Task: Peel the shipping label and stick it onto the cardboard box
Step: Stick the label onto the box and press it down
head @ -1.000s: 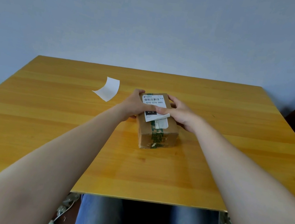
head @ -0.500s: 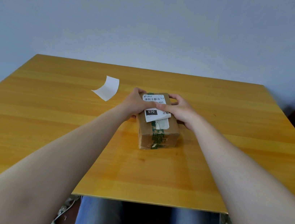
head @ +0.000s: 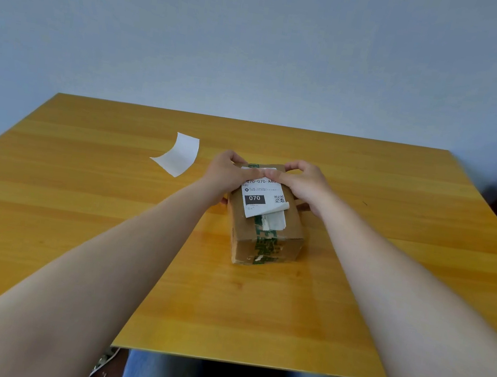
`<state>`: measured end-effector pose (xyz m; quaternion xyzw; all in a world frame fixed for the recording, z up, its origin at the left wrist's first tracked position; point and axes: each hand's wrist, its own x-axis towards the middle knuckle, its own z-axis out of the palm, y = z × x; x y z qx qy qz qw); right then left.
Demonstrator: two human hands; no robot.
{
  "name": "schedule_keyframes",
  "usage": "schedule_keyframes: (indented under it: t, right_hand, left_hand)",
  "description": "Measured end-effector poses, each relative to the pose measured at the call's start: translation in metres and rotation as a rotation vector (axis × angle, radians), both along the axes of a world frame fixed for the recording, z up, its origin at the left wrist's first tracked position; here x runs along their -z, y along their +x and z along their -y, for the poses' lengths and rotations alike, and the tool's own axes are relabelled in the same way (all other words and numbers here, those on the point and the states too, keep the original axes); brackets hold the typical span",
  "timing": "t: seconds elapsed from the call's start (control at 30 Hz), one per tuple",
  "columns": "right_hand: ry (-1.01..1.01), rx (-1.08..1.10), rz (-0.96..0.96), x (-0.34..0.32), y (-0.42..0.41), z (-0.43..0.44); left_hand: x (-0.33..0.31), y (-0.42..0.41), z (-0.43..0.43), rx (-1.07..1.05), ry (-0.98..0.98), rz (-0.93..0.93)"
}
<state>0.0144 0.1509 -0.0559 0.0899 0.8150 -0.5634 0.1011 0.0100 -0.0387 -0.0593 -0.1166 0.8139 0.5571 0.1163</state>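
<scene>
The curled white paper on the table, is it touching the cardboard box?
Apart. The head view shows the curled white paper lying to the left of the cardboard box, with bare wooden table and the left hand between them.

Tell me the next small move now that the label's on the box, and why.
Probably slide the thumbs toward the near edge of the white printed shipping label. Both the left hand and right hand press only its far end on the brown cardboard box, while the near right corner curls up, unstuck.
</scene>
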Motion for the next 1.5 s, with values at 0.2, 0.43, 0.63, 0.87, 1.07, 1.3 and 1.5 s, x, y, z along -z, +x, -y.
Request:
schedule_keyframes:
  t: [0.2, 0.43, 0.63, 0.87, 1.07, 1.3, 1.5]
  right_hand:
    - [-0.015, 0.085, -0.025, 0.005, -0.010, 0.005]
    - [0.000, 0.086, -0.008, 0.004, -0.014, 0.005]
    - [-0.008, 0.086, -0.006, 0.006, -0.012, 0.007]
    - [0.017, 0.105, 0.011, 0.001, -0.002, 0.001]
    - [-0.003, 0.028, 0.010, -0.004, 0.016, -0.001]
    - [0.031, -0.141, 0.060, -0.010, 0.031, -0.004]
    - [0.058, -0.187, 0.058, -0.009, 0.034, -0.006]
  left_hand:
    - [-0.003, -0.005, 0.000, -0.008, 0.006, 0.003]
    - [-0.007, -0.011, -0.003, -0.028, -0.012, -0.003]
    - [-0.008, -0.011, -0.002, -0.003, -0.039, 0.002]
    - [-0.018, 0.001, 0.000, 0.087, -0.044, 0.036]
    - [-0.022, 0.018, 0.011, 0.239, -0.028, 0.094]
    - [-0.015, 0.025, 0.014, 0.303, 0.008, 0.086]
    - [-0.016, 0.030, 0.011, 0.268, -0.016, 0.068]
